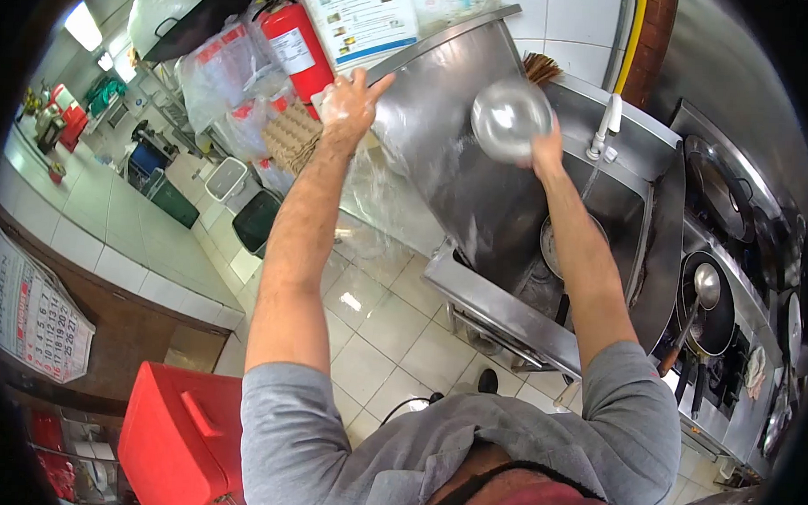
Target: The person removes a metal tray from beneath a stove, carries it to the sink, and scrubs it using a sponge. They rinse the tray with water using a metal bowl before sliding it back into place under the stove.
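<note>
- two bare hands [349, 105] [547, 149]
- one shiny bowl [511, 121]
- one sink [621, 216]
- one faucet [607, 126]
- one fire extinguisher [297, 55]
- one calendar [41, 311]
- one yellow hose [633, 47]
- one bristle brush [542, 69]
- one ladle [706, 285]
- two wall papers [354, 19]
- one black shoe [488, 381]

Metal panel [418, 106] beside sink [617, 211].
Left hand [349, 104] at panel's left edge; right hand [547, 149] holds round bowl [508, 121], blurred, over panel.

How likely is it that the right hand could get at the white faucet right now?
Probably yes: the right hand is close by, and nothing seems to stand between it and the white faucet. It is holding a shiny round bowl, though, which may need setting down first.
</note>
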Action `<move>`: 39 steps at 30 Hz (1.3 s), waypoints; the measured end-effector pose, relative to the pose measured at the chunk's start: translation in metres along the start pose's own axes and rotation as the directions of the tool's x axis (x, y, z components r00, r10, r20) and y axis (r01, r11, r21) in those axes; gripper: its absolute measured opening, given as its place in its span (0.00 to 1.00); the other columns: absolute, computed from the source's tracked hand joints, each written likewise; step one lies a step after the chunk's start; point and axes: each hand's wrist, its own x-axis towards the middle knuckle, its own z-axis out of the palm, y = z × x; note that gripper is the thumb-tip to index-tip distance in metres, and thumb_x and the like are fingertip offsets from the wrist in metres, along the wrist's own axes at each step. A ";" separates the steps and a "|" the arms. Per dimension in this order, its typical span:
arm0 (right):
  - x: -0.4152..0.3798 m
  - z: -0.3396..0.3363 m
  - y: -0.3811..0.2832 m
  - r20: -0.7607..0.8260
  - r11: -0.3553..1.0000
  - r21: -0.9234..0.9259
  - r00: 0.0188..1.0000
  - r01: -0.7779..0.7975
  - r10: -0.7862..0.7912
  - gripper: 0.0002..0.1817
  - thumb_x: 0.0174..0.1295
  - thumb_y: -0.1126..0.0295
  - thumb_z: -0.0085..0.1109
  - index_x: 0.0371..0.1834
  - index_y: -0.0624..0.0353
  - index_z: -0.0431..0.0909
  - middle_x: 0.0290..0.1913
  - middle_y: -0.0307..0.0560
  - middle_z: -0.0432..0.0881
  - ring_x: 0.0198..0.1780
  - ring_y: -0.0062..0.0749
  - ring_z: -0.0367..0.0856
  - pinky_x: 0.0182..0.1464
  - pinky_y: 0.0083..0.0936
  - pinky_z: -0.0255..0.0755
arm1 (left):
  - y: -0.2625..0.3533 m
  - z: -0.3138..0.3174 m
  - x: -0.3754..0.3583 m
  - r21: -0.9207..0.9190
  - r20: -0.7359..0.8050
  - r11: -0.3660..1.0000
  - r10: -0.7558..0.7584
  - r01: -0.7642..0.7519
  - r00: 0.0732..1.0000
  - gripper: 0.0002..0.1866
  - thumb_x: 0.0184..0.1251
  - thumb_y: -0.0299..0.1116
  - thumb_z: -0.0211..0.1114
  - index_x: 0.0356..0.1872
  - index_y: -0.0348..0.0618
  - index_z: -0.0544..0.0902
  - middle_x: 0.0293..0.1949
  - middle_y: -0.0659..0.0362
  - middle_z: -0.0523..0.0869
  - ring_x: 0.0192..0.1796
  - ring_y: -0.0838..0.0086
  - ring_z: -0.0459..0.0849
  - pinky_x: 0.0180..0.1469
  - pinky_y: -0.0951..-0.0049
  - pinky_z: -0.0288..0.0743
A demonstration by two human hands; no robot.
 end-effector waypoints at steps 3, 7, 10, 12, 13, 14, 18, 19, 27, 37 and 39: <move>0.016 -0.104 0.139 -0.145 0.931 -0.145 0.938 -0.335 0.315 0.33 0.54 0.62 0.59 0.64 0.43 0.58 0.53 0.53 0.73 0.48 0.49 0.75 0.30 0.40 0.74 | 0.002 -0.008 0.001 -0.036 0.076 0.999 -0.016 0.019 0.997 0.35 0.59 0.27 0.50 0.64 0.82 0.58 0.48 0.54 0.71 0.43 0.61 0.77 0.45 0.60 0.74; 0.008 -0.234 0.262 -0.674 0.584 -0.100 0.486 -0.806 0.556 0.37 0.55 0.50 0.58 0.66 0.45 0.53 0.57 0.61 0.68 0.57 0.57 0.69 0.56 0.41 0.68 | 0.007 -0.007 0.005 -0.025 0.070 0.999 -0.025 0.026 0.997 0.34 0.58 0.26 0.51 0.64 0.81 0.60 0.48 0.53 0.71 0.44 0.59 0.76 0.45 0.59 0.73; -0.011 -0.252 0.272 -0.785 0.575 -0.159 0.456 -0.802 0.419 0.36 0.59 0.52 0.54 0.68 0.43 0.49 0.59 0.64 0.66 0.59 0.56 0.68 0.58 0.38 0.66 | 0.013 -0.011 0.010 0.030 0.040 0.999 -0.013 0.011 0.999 0.34 0.58 0.26 0.53 0.64 0.79 0.60 0.49 0.53 0.71 0.45 0.60 0.74 0.46 0.60 0.73; -0.013 -0.268 0.313 -0.757 0.565 -0.277 0.539 -0.777 0.369 0.35 0.61 0.56 0.51 0.69 0.41 0.47 0.60 0.64 0.64 0.58 0.60 0.67 0.56 0.44 0.67 | 0.018 -0.015 0.012 0.025 0.087 0.999 -0.045 0.043 0.995 0.36 0.57 0.25 0.54 0.64 0.80 0.60 0.50 0.53 0.70 0.45 0.60 0.74 0.47 0.59 0.73; -0.012 -0.285 0.355 -0.687 0.528 -0.485 0.677 -0.697 0.264 0.34 0.62 0.58 0.50 0.69 0.39 0.46 0.61 0.64 0.63 0.57 0.62 0.67 0.55 0.47 0.67 | 0.019 -0.015 0.014 0.020 0.130 0.998 -0.062 0.060 0.990 0.38 0.56 0.24 0.54 0.64 0.81 0.57 0.51 0.52 0.68 0.46 0.60 0.74 0.47 0.58 0.72; -0.009 -0.298 0.400 -0.565 0.456 -0.685 0.810 -0.568 0.160 0.33 0.63 0.59 0.48 0.69 0.38 0.45 0.62 0.64 0.62 0.57 0.64 0.67 0.54 0.50 0.67 | 0.019 -0.014 0.015 0.026 0.131 0.998 -0.061 0.058 0.989 0.38 0.56 0.24 0.54 0.64 0.81 0.57 0.51 0.52 0.68 0.46 0.60 0.74 0.47 0.58 0.72; -0.016 -0.283 0.362 -0.309 0.609 0.128 0.552 -0.783 0.775 0.34 0.62 0.67 0.47 0.69 0.38 0.43 0.63 0.62 0.59 0.55 0.69 0.67 0.45 0.61 0.69 | 0.020 -0.012 0.016 0.059 0.196 0.996 -0.074 0.064 0.978 0.40 0.56 0.24 0.54 0.65 0.83 0.54 0.52 0.53 0.67 0.49 0.59 0.72 0.49 0.58 0.72; -0.009 -0.278 0.353 -0.282 0.519 0.123 0.471 -0.846 0.836 0.33 0.62 0.67 0.47 0.69 0.40 0.43 0.61 0.63 0.61 0.53 0.67 0.69 0.40 0.60 0.70 | 0.019 -0.009 0.016 0.089 0.161 0.994 -0.080 0.066 0.984 0.40 0.56 0.24 0.54 0.65 0.83 0.54 0.52 0.53 0.67 0.48 0.59 0.72 0.48 0.58 0.72; 0.117 -0.210 0.203 0.110 0.807 0.160 0.823 -0.569 0.558 0.28 0.43 0.85 0.42 0.53 0.63 0.64 0.42 0.61 0.70 0.34 0.56 0.74 0.23 0.54 0.76 | 0.023 -0.006 0.015 0.120 0.103 0.991 -0.078 0.065 0.992 0.42 0.53 0.23 0.56 0.65 0.84 0.54 0.47 0.55 0.68 0.43 0.62 0.72 0.46 0.60 0.71; 0.118 -0.165 0.054 -0.030 0.944 0.282 0.982 -0.171 0.187 0.31 0.49 0.84 0.38 0.61 0.53 0.55 0.50 0.57 0.68 0.43 0.50 0.75 0.33 0.49 0.80 | 0.020 0.000 0.012 0.140 0.055 0.988 -0.068 0.060 0.996 0.41 0.55 0.25 0.56 0.66 0.83 0.53 0.46 0.56 0.69 0.42 0.65 0.71 0.43 0.62 0.70; 0.104 -0.183 0.060 -0.062 0.966 0.174 0.977 -0.189 0.203 0.30 0.49 0.83 0.39 0.60 0.55 0.58 0.50 0.58 0.69 0.42 0.50 0.76 0.31 0.49 0.79 | 0.020 0.000 0.012 0.145 0.045 0.987 -0.070 0.063 0.997 0.40 0.55 0.26 0.56 0.66 0.83 0.54 0.46 0.57 0.69 0.42 0.65 0.71 0.43 0.63 0.70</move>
